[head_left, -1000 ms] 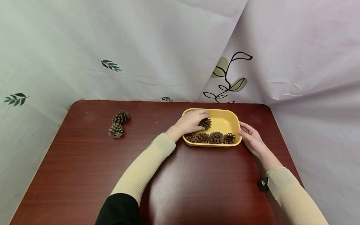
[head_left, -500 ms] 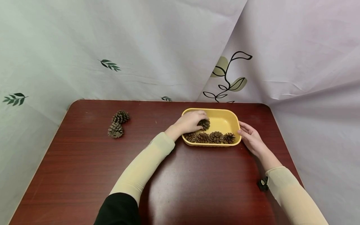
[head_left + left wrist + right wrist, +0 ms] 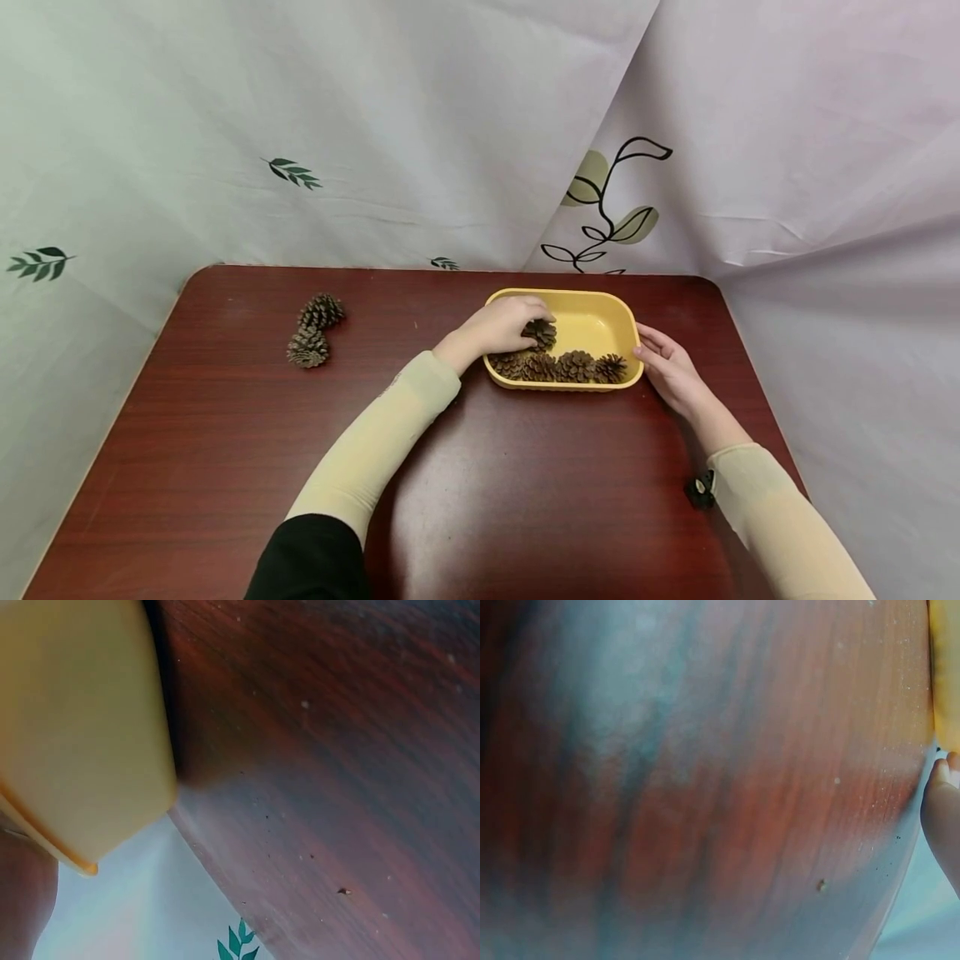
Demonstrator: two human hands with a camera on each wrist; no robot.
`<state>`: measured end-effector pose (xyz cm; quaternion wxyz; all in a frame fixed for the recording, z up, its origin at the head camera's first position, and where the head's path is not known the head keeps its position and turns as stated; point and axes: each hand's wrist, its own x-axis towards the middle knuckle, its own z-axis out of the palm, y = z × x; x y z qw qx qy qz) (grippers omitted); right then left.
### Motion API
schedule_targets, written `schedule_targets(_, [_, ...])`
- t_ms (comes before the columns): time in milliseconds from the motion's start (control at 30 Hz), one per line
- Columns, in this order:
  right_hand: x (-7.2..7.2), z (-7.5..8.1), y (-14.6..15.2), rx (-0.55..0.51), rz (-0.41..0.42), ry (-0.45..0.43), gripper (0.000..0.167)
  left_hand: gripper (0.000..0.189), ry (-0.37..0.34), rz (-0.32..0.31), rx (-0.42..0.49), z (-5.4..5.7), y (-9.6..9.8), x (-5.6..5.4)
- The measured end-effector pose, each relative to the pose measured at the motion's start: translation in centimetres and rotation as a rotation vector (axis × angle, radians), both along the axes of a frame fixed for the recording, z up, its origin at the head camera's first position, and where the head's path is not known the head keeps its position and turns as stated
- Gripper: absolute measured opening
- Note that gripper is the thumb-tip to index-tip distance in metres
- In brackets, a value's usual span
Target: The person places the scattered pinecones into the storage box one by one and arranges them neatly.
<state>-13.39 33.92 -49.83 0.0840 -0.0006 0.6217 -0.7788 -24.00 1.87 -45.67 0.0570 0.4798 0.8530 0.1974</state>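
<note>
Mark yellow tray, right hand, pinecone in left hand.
Yellow tray (image 3: 589, 332), head view, bare inner floor.
Right hand (image 3: 673, 375), head view, middle of the hand.
Held pinecone (image 3: 545, 336), head view, exposed side.

No readable text showing in any view. Faint marking is running along the sleeve behind the left hand, too small to make out. Black item behind the right hand is carrying a pale mark, also illegible.

Brown pine cones line the near side of a yellow tray.
</note>
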Motion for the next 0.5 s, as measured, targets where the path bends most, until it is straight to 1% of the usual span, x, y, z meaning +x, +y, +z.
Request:
schedule_targets(133, [0.0, 0.0, 0.0, -0.004, 0.005, 0.000, 0.051, 0.041, 0.000, -0.005, 0.001, 0.3, -0.3, 0.1])
schedule_targets(267, [0.0, 0.0, 0.0, 0.001, 0.001, -0.001, 0.050, 0.043, 0.025, -0.001, -0.010, 0.8, -0.7, 0.3])
schedule_targets(367, [0.1, 0.1, 0.0, 0.007, 0.004, -0.001, 0.050, 0.044, 0.036, 0.016, -0.020, 1.3, -1.4, 0.4])
schedule_targets(500, [0.1, 0.0, 0.0, 0.004, 0.007, 0.001, 0.048, 0.045, 0.028, 0.047, -0.006, 2.1, -2.7, 0.5])
